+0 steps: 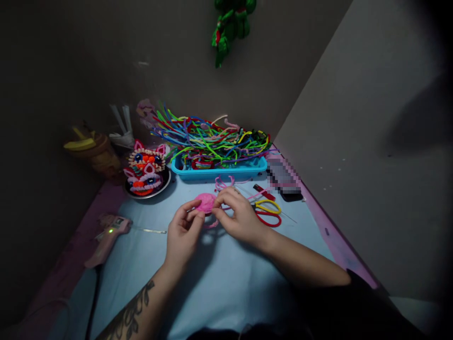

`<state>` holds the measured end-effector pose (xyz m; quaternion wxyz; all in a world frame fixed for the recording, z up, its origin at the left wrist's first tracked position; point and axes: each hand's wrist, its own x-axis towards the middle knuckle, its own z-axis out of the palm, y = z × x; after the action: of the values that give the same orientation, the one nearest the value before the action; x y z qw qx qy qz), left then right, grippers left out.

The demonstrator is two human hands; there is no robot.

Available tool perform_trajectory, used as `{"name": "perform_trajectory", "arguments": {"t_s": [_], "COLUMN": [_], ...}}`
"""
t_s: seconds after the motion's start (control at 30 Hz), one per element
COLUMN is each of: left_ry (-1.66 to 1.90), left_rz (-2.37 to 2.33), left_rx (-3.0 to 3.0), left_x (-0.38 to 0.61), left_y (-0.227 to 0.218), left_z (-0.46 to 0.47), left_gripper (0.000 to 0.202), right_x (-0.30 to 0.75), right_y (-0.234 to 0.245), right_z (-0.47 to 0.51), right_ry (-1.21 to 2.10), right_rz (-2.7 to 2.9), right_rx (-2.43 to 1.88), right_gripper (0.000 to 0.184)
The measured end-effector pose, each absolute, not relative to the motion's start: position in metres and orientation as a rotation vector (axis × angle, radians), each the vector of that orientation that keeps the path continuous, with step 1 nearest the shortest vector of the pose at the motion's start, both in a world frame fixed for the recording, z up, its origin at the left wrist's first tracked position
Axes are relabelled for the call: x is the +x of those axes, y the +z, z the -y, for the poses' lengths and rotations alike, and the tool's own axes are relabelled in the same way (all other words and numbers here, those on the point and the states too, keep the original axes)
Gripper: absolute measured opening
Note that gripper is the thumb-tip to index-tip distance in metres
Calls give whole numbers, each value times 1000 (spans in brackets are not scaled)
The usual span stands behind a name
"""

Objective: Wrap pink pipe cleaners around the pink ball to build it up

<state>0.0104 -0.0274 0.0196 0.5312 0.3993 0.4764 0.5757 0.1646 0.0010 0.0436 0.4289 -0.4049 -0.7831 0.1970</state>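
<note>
Both my hands meet over the light blue table top (219, 278), pinching a small round pink pipe-cleaner piece (205, 202). My left hand (183, 232) grips its lower left edge with thumb and fingers closed. My right hand (238, 215) pinches its right side, and a loose pink tail of the piece curls below between the hands. Just behind the piece lie a few pink pipe-cleaner offcuts (225, 182).
A blue tray (219, 171) heaped with coloured pipe cleaners stands behind. Scissors with yellow and red handles (268, 212) lie right of my hand. A pink glue gun (109, 233) lies left. A bowl holds a colourful pipe-cleaner figure (146, 172). Walls close in on both sides.
</note>
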Motion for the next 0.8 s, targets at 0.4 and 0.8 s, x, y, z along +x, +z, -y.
{"name": "perform_trajectory", "arguments": {"t_s": [0.4, 0.8], "left_ry": [1474, 1314], "left_rz": [-1087, -837], "left_rx": [960, 672], "left_x": [5, 6], "left_y": [-1, 11], "left_z": [24, 19], "left_gripper": [36, 37], "right_x": [168, 169], "right_y": [49, 43], "right_z": [4, 2], "right_ry": [322, 236], "right_rz": [2100, 2207], "right_rx": [-1241, -1216], "right_gripper": [17, 14]}}
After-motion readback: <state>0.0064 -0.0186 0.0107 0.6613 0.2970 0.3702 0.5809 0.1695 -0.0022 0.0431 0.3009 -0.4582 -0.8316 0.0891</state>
